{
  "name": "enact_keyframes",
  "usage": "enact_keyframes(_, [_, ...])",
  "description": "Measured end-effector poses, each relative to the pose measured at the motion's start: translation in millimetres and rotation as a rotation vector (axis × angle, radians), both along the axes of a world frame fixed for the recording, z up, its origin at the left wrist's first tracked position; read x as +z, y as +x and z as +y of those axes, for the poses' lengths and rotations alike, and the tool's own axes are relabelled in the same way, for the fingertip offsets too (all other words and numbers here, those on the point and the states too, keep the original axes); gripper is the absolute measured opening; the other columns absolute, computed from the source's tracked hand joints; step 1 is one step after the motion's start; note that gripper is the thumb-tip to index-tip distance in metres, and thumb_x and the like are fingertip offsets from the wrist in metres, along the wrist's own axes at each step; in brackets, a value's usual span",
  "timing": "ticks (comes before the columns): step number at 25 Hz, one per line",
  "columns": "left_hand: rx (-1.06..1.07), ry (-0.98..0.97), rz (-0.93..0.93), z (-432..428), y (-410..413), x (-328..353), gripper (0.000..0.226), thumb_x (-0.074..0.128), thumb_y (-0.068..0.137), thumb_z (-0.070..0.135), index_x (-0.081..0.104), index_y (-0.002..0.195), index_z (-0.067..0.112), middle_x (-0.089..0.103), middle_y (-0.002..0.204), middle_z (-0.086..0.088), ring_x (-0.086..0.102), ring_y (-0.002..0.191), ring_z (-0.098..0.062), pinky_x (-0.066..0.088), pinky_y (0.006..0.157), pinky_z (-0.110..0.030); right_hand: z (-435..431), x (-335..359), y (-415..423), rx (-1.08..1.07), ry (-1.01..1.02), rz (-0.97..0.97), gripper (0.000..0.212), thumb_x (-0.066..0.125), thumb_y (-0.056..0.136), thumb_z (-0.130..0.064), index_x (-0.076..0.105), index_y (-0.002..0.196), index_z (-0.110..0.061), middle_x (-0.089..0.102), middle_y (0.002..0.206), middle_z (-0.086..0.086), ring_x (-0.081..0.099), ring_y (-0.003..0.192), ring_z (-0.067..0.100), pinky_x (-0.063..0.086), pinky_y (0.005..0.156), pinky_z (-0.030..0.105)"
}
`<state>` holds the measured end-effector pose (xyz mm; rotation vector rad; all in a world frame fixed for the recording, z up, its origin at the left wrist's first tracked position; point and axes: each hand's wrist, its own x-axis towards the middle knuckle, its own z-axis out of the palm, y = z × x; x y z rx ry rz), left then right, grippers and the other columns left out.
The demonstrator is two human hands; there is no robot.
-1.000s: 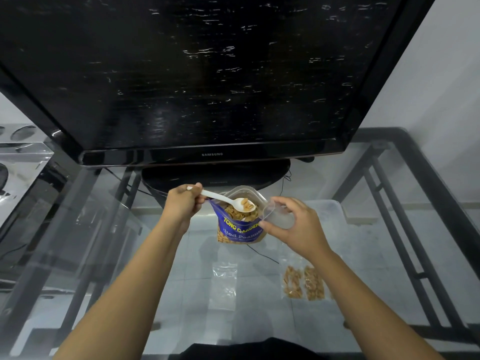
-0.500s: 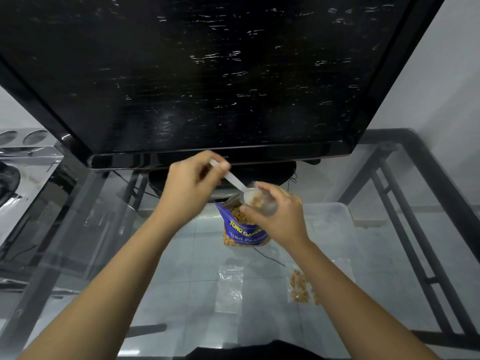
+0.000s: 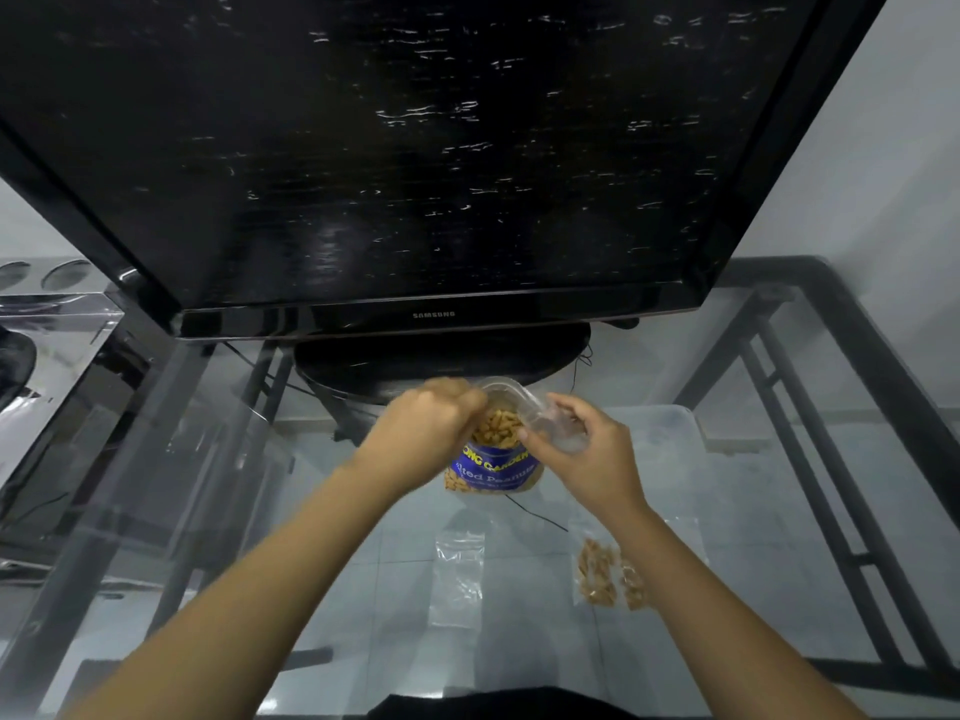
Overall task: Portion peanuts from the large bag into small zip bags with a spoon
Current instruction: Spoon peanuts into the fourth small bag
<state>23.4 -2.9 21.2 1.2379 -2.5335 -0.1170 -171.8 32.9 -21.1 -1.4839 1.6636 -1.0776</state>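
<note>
Head view: right hand (image 3: 587, 462) pinches a small zip bag (image 3: 569, 440).

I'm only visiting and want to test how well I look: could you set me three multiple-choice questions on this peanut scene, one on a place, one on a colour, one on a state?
1. On the glass table, where do the peanut-filled zip bags lie relative to the empty flat zip bag? A. to its right; B. to its left; C. on top of it.
2. What colour is the large bag label? A. red; B. green; C. blue.
3. What is the right hand doing? A. lying flat on the table; B. pinching a small clear bag beside the large bag's mouth; C. hanging idle.
Answers: 1 A, the peanut-filled bags lie right of the empty one, apart from it; 2 C, the printed band is blue; 3 B, its fingers and thumb curl round clear plastic.
</note>
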Motion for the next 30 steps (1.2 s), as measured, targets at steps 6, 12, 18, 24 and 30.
enact_keyframes(6, [0.392, 0.115, 0.206, -11, -8, -9, 0.025, 0.05, 0.093, 0.023, 0.064, 0.089, 0.003, 0.069, 0.08, -0.015, 0.063, 0.074, -0.034, 0.045, 0.063, -0.034, 5, -2, -5, 0.032, 0.036, -0.007, 0.042, 0.077, 0.07, -0.04, 0.064, 0.107, -0.024, 0.063, 0.087, -0.018, 0.06, 0.087, 0.003, 0.049, 0.072, 0.015])
enact_keyframes(12, [0.73, 0.342, 0.444, -26, 7, -8, 0.022, 0.052, 0.091, 0.021, 0.066, 0.091, 0.004, 0.067, 0.072, -0.013, 0.058, 0.068, -0.024, 0.043, 0.065, -0.027, 5, -4, -8, 0.075, 0.082, -0.052, 0.047, 0.076, 0.072, -0.038, 0.061, 0.113, -0.023, 0.064, 0.097, -0.012, 0.059, 0.093, 0.005, 0.044, 0.066, 0.005])
enact_keyframes(18, [0.572, 0.35, 0.378, -18, -1, -5, 0.018, 0.053, 0.092, 0.023, 0.064, 0.09, 0.009, 0.063, 0.066, -0.008, 0.058, 0.058, -0.021, 0.049, 0.056, -0.03, 5, -5, -11, 0.083, 0.107, -0.075, 0.049, 0.074, 0.073, -0.04, 0.06, 0.117, -0.023, 0.063, 0.101, -0.01, 0.057, 0.097, 0.002, 0.042, 0.069, 0.006])
enact_keyframes(24, [0.703, 0.559, 0.491, -25, -3, -9, 0.018, 0.054, 0.092, 0.024, 0.062, 0.085, 0.01, 0.067, 0.068, -0.008, 0.063, 0.065, -0.019, 0.047, 0.049, -0.025, 5, -5, -13, 0.099, 0.119, -0.092, 0.047, 0.073, 0.074, -0.038, 0.059, 0.117, -0.022, 0.064, 0.103, -0.01, 0.058, 0.099, 0.004, 0.043, 0.071, 0.008])
enact_keyframes(30, [0.531, 0.501, 0.458, -14, -23, -16, 0.02, 0.053, 0.092, 0.025, 0.067, 0.09, 0.01, 0.069, 0.073, -0.009, 0.067, 0.068, -0.02, 0.057, 0.066, -0.033, 4, -6, -12, 0.097, 0.122, -0.105, 0.046, 0.073, 0.075, -0.037, 0.06, 0.116, -0.023, 0.064, 0.102, -0.012, 0.057, 0.097, 0.0, 0.042, 0.074, 0.01])
